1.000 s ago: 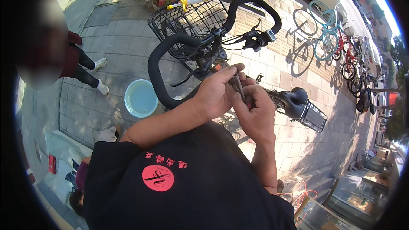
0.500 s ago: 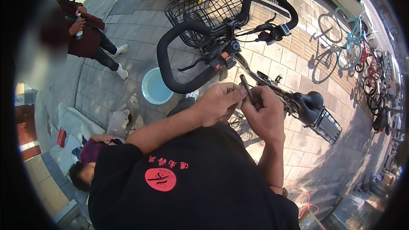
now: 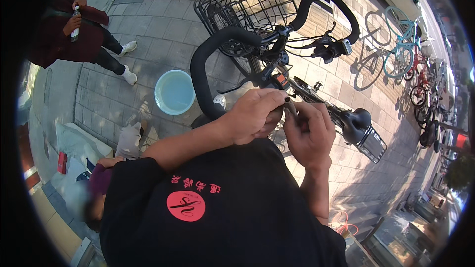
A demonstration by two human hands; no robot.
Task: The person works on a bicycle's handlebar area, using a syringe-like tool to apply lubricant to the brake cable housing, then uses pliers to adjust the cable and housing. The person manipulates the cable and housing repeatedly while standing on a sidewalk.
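I saw both hands meeting just in front of the bicycle frame (image 3: pixel 316 100). The left hand (image 3: pixel 255 116) and right hand (image 3: pixel 309 133) pinched a small dark rod (image 3: pixel 291 105) between narrow fingers, its long axis pointing up toward the handlebar (image 3: pixel 222 39).

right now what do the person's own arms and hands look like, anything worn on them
Both forearms are bare, and the left hand and right hand wear no gloves. No watch or ring shows. Short black sleeves belong to a black t-shirt with a round red emblem on the chest.
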